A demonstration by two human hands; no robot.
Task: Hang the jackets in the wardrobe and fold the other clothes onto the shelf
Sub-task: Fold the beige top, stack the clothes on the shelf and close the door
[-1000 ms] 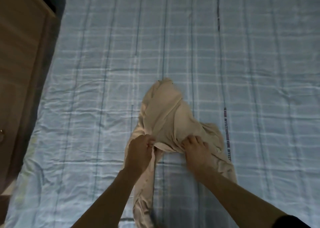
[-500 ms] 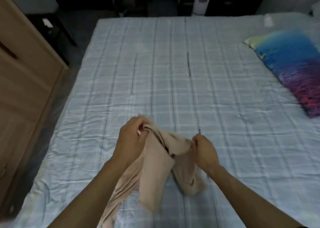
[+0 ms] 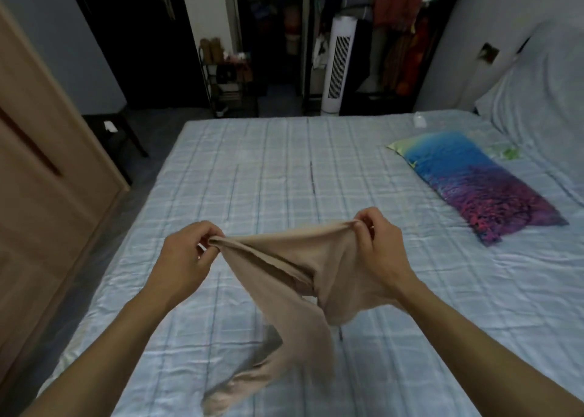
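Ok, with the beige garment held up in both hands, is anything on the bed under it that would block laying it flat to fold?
Nothing visible does. The beige garment hangs between the left hand and right hand over bare bedsheet. The colourful pillow lies well off to the right.

No legible text or labels.

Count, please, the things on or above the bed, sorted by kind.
Beige garment, held up by the left hand and right hand: 1
Colourful pillow: 1
Pale pillow at the head of the bed: 1
Small clear object, too blurred to name: 1
Total: 4
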